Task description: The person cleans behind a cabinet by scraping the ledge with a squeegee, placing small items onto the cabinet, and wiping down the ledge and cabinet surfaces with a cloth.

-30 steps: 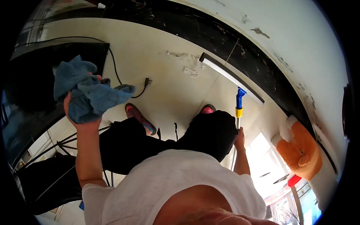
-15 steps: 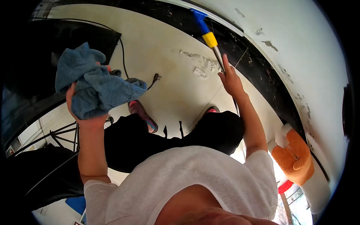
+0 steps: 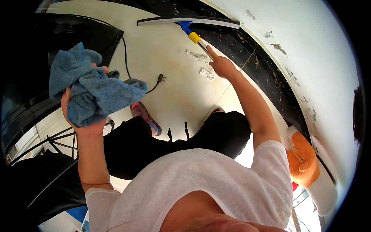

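Note:
A crumpled blue cloth [image 3: 102,92] lies bunched in my left hand [image 3: 91,125], whose fingers curl up around it on the left side. My right hand [image 3: 224,66] grips the metal pole of a squeegee [image 3: 189,21], index finger stretched along the pole. The squeegee has a long blade with a black edge, a blue head joint and a yellow collar. Its blade is held out ahead, in front of the pale floor and the black marbled strip; whether it touches anything I cannot tell. The rest of the pole is hidden behind my right hand and arm.
A dark glossy surface [image 3: 85,33] is at left. A cord with a plug [image 3: 160,78] lies on the pale floor near plaster crumbs [image 3: 206,73]. At right stand a chipped white wall [image 3: 278,46] and an orange-and-white plush thing [image 3: 303,158]. Black stand legs [image 3: 62,141] are at lower left.
My right hand has moved left and slightly forward with the squeegee, and its blade has come away from the wall side, now fully in view. My left hand with the cloth has shifted slightly left.

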Demonstrator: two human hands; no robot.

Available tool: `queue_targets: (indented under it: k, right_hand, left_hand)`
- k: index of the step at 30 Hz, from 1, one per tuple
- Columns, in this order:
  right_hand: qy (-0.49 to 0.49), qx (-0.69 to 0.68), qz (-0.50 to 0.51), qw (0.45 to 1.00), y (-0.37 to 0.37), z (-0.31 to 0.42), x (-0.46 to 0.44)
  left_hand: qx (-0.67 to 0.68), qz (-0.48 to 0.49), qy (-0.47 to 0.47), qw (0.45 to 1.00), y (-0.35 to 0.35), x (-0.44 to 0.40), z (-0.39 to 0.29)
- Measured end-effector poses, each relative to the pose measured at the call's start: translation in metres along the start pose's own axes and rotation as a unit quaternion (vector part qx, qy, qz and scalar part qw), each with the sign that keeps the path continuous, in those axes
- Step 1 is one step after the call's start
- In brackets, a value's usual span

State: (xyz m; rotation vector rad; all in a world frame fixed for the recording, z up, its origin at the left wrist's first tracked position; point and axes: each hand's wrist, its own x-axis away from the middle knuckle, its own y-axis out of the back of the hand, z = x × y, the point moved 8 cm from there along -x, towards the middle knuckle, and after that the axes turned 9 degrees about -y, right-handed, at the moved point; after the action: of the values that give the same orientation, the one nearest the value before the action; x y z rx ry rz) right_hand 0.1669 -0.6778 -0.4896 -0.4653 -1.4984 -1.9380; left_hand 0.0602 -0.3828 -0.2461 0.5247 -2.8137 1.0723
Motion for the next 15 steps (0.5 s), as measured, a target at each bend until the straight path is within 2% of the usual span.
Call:
queue_targets:
  k: [5, 9, 11, 15]
  right_hand:
    - [0.005, -0.009, 0.012, 1.000, 0.006, 0.002, 0.003]
    - [0.009, -0.032, 0.022, 0.999, 0.014, 0.007, 0.010]
    - [-0.011, -0.006, 0.066, 0.998, 0.008, 0.010, 0.015]
    - [0.036, -0.024, 0.031, 0.999, 0.000, 0.022, 0.016]
  left_hand:
    - [0.024, 0.026, 0.007, 0.999, -0.002, -0.004, -0.001]
    - [0.032, 0.008, 0.013, 0.999, 0.002, -0.008, 0.001]
    - [0.039, 0.009, 0.012, 0.999, 0.002, -0.012, 0.001]
    - [0.022, 0.022, 0.014, 0.999, 0.004, -0.016, 0.002]
